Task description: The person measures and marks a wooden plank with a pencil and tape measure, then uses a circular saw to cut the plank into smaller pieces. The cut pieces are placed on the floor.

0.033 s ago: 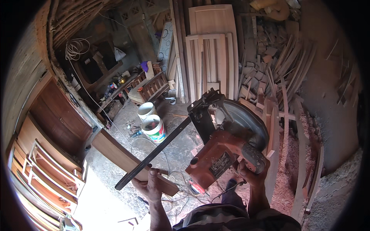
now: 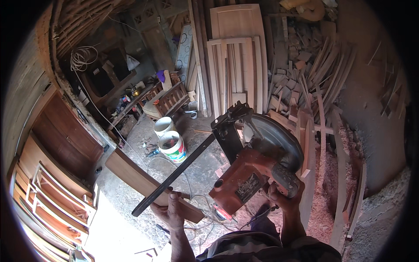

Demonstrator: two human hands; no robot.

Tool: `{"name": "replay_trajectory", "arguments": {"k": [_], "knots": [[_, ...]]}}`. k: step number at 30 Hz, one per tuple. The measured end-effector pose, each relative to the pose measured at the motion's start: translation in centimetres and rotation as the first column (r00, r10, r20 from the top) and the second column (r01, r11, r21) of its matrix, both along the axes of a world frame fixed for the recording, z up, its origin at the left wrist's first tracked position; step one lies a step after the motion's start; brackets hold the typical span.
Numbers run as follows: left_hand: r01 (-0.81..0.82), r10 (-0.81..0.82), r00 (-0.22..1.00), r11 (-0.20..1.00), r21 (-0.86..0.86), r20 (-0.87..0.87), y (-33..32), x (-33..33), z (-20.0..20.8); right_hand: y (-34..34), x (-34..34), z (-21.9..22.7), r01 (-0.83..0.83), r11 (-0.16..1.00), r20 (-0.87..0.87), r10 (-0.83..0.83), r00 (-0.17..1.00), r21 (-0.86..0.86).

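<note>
My right hand [image 2: 286,198] is wrapped round the rear handle of a red circular saw [image 2: 238,181]. The saw is held up off the floor, its black blade guard [image 2: 283,142] toward the upper right. From its base a long black guide bar [image 2: 174,177] slants down to the left. My left hand [image 2: 171,214] grips a wooden board [image 2: 133,174] near its lower end, with the thumb up beside the bar. The bar crosses over the board there; whether the two touch, I cannot tell. The left fingers under the board are mostly hidden.
Two white buckets [image 2: 173,146] stand ahead on the floor, near loose cables [image 2: 198,201]. Door panels [image 2: 238,65] lean at the back beside a heap of offcuts [image 2: 297,83]. Sawdust and long strips [image 2: 323,144] lie on the right. Wooden frames [image 2: 56,192] are stacked left.
The surroundings have shifted slightly to the left in the view. Both hands keep their grip, and the saw and the board stay almost where they were.
</note>
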State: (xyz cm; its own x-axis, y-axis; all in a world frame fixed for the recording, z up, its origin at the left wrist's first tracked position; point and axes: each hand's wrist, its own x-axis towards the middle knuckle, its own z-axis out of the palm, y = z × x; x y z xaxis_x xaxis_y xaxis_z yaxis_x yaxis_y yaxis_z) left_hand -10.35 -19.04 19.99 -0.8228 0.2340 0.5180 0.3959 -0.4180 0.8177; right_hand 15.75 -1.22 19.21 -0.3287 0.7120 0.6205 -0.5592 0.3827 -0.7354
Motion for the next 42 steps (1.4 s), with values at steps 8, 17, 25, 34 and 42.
{"name": "replay_trajectory", "arguments": {"k": [8, 17, 25, 34, 42], "knots": [[0.171, -0.167, 0.985, 0.981, -0.087, 0.052, 13.3, -0.1, -2.6, 6.8, 3.0, -2.4, 0.080, 0.997, 0.311, -0.077, 0.947, 0.005], [0.546, -0.483, 0.807, 0.830, -0.115, 0.341, 30.8, 4.7, -9.7, 12.6, 6.5, -2.5, 0.186, 0.981, 0.539, -0.131, 0.832, -0.049], [0.882, -0.785, 0.469, 0.394, -0.258, 0.404, 37.2, 12.4, -18.4, 11.1, 10.1, -4.2, 0.446, 0.875, 0.656, -0.226, 0.720, -0.189], [0.594, -0.783, 0.099, -0.449, -0.667, 0.614, 39.3, 11.4, -23.3, 7.9, 13.0, -7.8, 0.779, 0.550, 0.770, -0.340, 0.539, -0.302], [0.155, -0.966, 0.229, 0.159, -0.975, -0.122, 44.2, 16.9, -21.7, 9.3, 13.1, -9.4, 0.794, 0.450, 0.768, -0.301, 0.565, -0.408]]}}
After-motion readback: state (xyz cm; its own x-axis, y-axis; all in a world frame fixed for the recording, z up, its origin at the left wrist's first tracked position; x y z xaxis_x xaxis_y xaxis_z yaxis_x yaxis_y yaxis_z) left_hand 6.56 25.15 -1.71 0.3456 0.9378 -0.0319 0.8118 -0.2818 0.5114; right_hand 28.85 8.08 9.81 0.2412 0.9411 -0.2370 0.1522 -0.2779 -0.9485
